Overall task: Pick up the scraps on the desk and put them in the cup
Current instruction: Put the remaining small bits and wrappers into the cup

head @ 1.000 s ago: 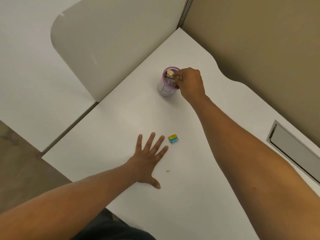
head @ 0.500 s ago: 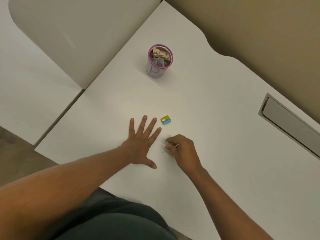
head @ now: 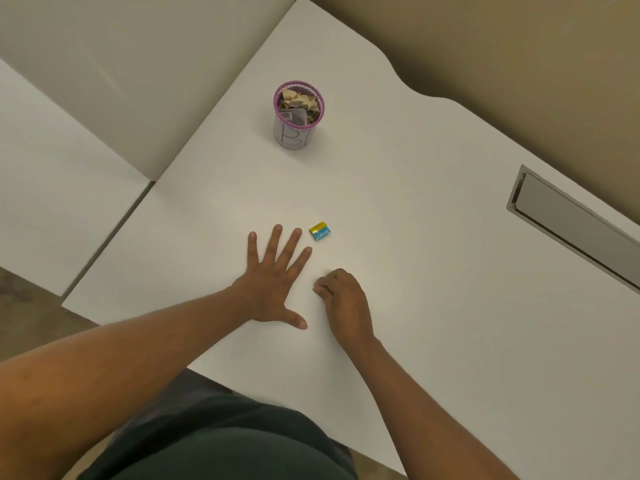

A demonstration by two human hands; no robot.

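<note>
A mesh cup with a purple rim stands on the white desk at the back, stuffed with crumpled paper scraps. A small yellow and blue scrap lies on the desk just past my left fingertips. My left hand rests flat, fingers spread, holding nothing. Close to its right, my right hand is curled with its fingertips pinched together against the desk. The tiny white scrap that lay there is hidden under those fingers.
A grey cable-slot flap is set into the desk at the right. A white partition panel runs along the desk's left side, and a tan wall stands behind. The desk's near edge is at my lap.
My right hand left the cup, came back to the near desk beside my left hand, and closed its fingertips over the tiny white scrap. My left hand stayed flat.
</note>
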